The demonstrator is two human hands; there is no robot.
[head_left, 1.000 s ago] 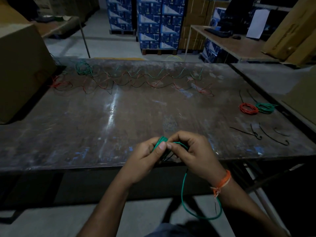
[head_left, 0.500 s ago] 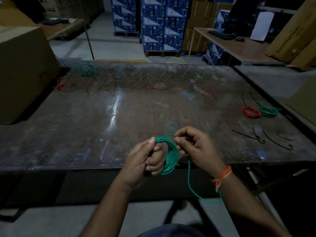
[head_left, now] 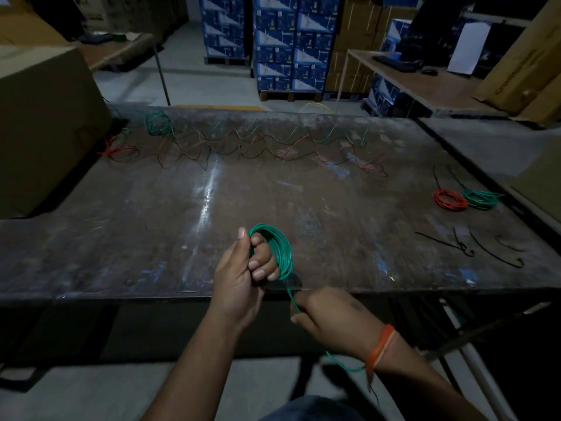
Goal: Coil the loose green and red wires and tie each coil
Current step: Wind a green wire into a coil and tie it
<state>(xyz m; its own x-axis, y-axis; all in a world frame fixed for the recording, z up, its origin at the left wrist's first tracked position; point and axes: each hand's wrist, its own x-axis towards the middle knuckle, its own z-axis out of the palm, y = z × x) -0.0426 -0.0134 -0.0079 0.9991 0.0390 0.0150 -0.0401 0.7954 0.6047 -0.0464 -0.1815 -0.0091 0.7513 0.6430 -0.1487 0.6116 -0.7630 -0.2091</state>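
My left hand [head_left: 243, 268] grips a green wire coil [head_left: 280, 250] over the table's near edge, fingers curled through its loops. The coil's loose tail [head_left: 343, 364] runs down past the edge, and my right hand [head_left: 331, 317] pinches it just below the table [head_left: 273, 192]. Loose red and green wires [head_left: 258, 147] lie strung out along the far side, with a small green tangle [head_left: 158, 123] at the far left. A finished red coil [head_left: 450, 199] and a finished green coil [head_left: 481, 199] lie side by side at the right.
Several black ties [head_left: 473, 246] lie near the right front corner. A large cardboard box [head_left: 39, 123] stands on the table's left end. Stacked blue cartons [head_left: 273, 41] and a desk [head_left: 425, 83] stand behind the table.
My right hand has dropped from beside the coil to below the table edge, sliding down the tail. The left hand keeps the coil, now turned more open toward me.
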